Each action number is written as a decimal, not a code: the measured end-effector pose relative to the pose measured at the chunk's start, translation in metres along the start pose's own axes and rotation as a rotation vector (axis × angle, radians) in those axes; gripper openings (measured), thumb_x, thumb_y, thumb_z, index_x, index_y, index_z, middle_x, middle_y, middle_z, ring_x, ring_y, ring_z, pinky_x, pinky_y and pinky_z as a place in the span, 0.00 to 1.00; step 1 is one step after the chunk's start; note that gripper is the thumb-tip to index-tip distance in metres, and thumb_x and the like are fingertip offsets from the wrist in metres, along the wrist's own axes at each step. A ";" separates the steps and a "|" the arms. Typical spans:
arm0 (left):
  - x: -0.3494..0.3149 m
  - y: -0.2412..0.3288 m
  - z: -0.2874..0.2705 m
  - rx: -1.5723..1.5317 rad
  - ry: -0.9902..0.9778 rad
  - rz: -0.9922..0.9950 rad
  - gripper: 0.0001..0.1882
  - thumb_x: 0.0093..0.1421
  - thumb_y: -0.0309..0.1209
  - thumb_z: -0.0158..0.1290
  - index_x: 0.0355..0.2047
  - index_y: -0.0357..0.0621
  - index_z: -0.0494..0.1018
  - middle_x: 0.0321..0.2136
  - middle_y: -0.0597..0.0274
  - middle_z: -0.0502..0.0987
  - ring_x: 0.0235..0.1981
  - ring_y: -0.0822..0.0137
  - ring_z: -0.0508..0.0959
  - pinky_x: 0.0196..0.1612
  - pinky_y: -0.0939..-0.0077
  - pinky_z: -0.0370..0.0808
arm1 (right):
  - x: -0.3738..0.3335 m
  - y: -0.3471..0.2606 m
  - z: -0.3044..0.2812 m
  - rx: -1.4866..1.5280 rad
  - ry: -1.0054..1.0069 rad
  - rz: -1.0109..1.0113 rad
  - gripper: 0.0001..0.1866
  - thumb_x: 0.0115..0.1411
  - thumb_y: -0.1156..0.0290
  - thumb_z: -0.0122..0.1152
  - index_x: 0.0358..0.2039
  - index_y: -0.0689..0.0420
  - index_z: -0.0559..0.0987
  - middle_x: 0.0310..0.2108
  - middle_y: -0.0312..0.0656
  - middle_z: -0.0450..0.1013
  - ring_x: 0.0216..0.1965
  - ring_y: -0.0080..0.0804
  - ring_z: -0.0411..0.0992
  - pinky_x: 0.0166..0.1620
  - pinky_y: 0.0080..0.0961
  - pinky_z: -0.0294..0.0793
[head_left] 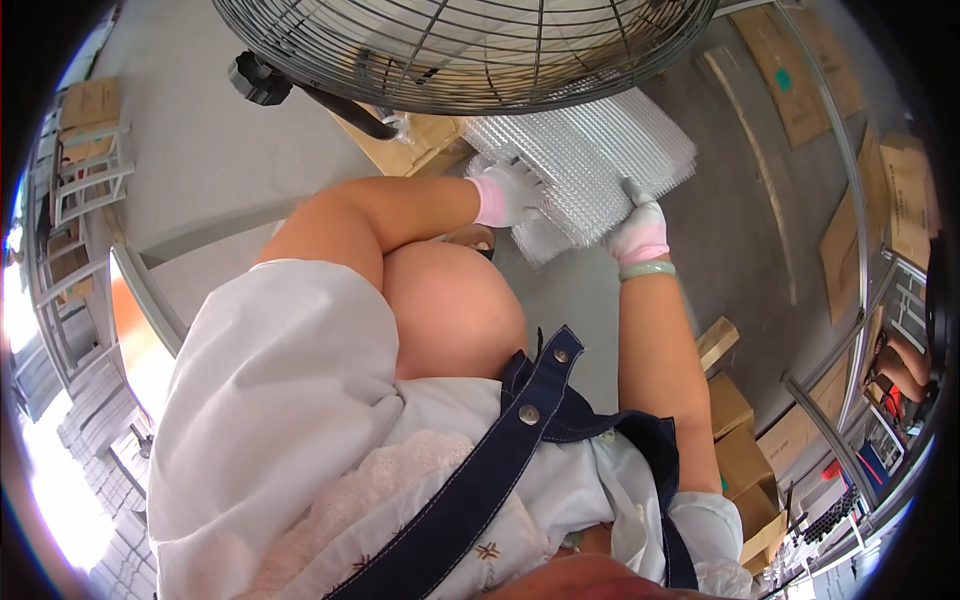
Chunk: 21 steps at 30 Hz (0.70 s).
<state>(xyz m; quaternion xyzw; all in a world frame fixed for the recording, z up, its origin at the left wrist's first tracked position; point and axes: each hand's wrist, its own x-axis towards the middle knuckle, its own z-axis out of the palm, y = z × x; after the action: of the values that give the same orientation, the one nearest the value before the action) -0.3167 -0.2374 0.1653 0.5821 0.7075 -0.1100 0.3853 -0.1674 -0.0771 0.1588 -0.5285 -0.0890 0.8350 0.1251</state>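
Head view: right hand (640, 232) pinches the bubble-wrap sheets (588, 165), left hand (514, 193) lies fingers spread, grip unclear; best keep edges aligned.

A left hand (513, 194) in a white, pink-cuffed glove touches a stack of clear, bubbled plastic sheets (600, 160); the similarly gloved right hand (638, 232) grips its edge, behind a round, black wire-cage fan (465, 62).

L arm (425, 208) was bent at elbow, reaching past bare knee (455, 310) — gloved L hand (515, 193) had fingers extended. R arm (655, 345) ran nearly straight fwd — gloved R hand (638, 230) pinched, thumb (631, 190) on top.
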 end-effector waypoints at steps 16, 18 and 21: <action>0.081 -0.035 0.032 0.071 0.326 0.175 0.41 0.58 0.44 0.58 0.70 0.52 0.55 0.63 0.54 0.66 0.64 0.51 0.64 0.66 0.47 0.61 | -0.092 -0.104 -0.039 -0.468 -0.096 -0.335 0.19 0.61 0.70 0.58 0.48 0.69 0.77 0.45 0.47 0.77 0.46 0.35 0.75 0.54 0.30 0.74; 0.078 -0.024 0.011 0.041 0.322 0.204 0.42 0.58 0.44 0.58 0.70 0.53 0.55 0.63 0.55 0.65 0.65 0.51 0.64 0.67 0.46 0.60 | -0.102 -0.113 -0.053 -0.467 -0.089 -0.358 0.20 0.61 0.69 0.58 0.50 0.69 0.77 0.46 0.47 0.77 0.48 0.36 0.75 0.55 0.31 0.73; 0.071 -0.016 0.007 0.044 0.374 0.201 0.39 0.57 0.44 0.58 0.68 0.53 0.60 0.58 0.55 0.70 0.61 0.51 0.67 0.65 0.47 0.62 | -0.116 -0.125 -0.083 -0.368 -0.055 -0.488 0.21 0.61 0.69 0.58 0.52 0.68 0.75 0.47 0.48 0.76 0.49 0.38 0.75 0.55 0.32 0.73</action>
<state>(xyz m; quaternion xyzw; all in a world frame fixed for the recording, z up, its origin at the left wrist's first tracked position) -0.3301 -0.1940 0.1082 0.6684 0.7024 0.0235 0.2435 -0.0307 0.0079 0.2581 -0.4825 -0.3662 0.7642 0.2216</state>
